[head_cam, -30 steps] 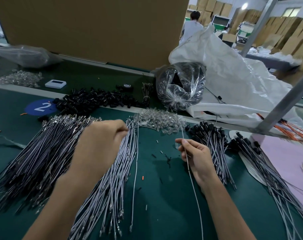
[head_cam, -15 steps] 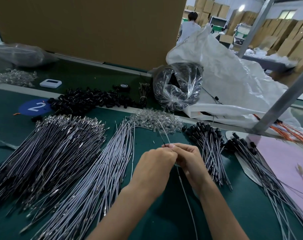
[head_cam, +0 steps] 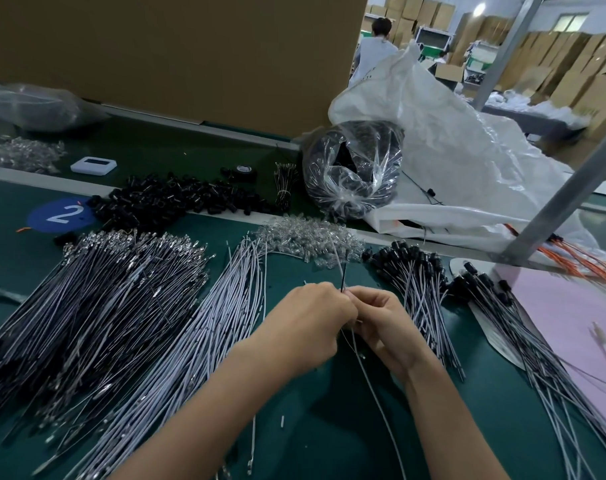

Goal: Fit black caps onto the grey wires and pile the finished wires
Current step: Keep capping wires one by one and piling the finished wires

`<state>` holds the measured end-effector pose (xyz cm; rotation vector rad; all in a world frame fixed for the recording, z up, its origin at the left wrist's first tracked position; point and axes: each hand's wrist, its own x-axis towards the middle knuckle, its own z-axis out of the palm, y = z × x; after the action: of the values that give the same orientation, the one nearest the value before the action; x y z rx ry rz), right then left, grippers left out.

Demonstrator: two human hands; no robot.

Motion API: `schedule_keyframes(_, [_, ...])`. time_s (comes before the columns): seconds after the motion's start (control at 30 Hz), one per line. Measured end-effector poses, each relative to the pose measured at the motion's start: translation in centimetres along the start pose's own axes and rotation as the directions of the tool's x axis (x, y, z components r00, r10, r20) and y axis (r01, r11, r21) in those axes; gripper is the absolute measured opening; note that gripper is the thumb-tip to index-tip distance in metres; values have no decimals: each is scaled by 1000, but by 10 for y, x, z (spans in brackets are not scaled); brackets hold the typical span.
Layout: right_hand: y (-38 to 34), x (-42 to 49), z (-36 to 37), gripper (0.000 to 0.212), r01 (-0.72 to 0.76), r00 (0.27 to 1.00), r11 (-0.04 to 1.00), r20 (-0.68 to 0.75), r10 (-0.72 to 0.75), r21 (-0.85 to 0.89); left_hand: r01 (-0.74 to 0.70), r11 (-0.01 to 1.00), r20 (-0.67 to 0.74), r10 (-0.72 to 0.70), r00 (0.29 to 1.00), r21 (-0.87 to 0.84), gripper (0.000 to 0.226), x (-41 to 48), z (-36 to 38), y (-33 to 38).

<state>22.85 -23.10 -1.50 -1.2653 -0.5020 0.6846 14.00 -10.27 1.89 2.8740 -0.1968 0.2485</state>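
My left hand [head_cam: 312, 327] and right hand [head_cam: 384, 327] meet at the centre of the green table, fingers curled together on one grey wire [head_cam: 374, 389] that trails toward me. A thin dark wire end [head_cam: 343, 277] sticks up from between the fingertips. Loose black caps [head_cam: 177, 202] lie heaped at the back left. Uncapped grey wires [head_cam: 204, 327] fan out left of my hands, with a darker bundle [head_cam: 97, 306] further left. Capped wires [head_cam: 416, 282] are piled to the right, with more [head_cam: 523, 334] beyond them.
A heap of clear small parts [head_cam: 305, 237] lies just behind my hands. A clear bag of black parts [head_cam: 353, 168] and a white sack [head_cam: 468, 161] stand at the back right. A pink sheet [head_cam: 571, 317] covers the right edge. A metal post [head_cam: 564, 202] rises there.
My left hand left the grey wire bundle on the left and came to the centre, joining my right hand on the single wire. The right hand stayed nearly in place.
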Motion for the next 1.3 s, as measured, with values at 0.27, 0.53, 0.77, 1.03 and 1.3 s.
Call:
schedule_keyframes(0.27, [7,8,0,13,138,922,990,-365,-128,0,83,820,-10,-108,994,-566,10,18,-33,-76])
schedule_keyframes(0.53, [17,13,4,5,111,905,970,-383,-188,-216,444,870,151,-478,865,213,51,84,-30,-213])
schedule_keyframes(0.77, [19,18,-1,6,112,901,962,-384,-204,-247,459,801,-32,-485,874,384,20,100,-23,-198])
schedule_keyframes(1.03, [15,20,-2,8,111,883,960,-419,-214,-257,465,608,4,-604,797,-643,25,95,-29,-146])
schedule_keyframes(1.3, [13,11,2,6,231,820,932,-460,-341,-278,242,-37,220,-565,795,-969,21,24,-8,-76])
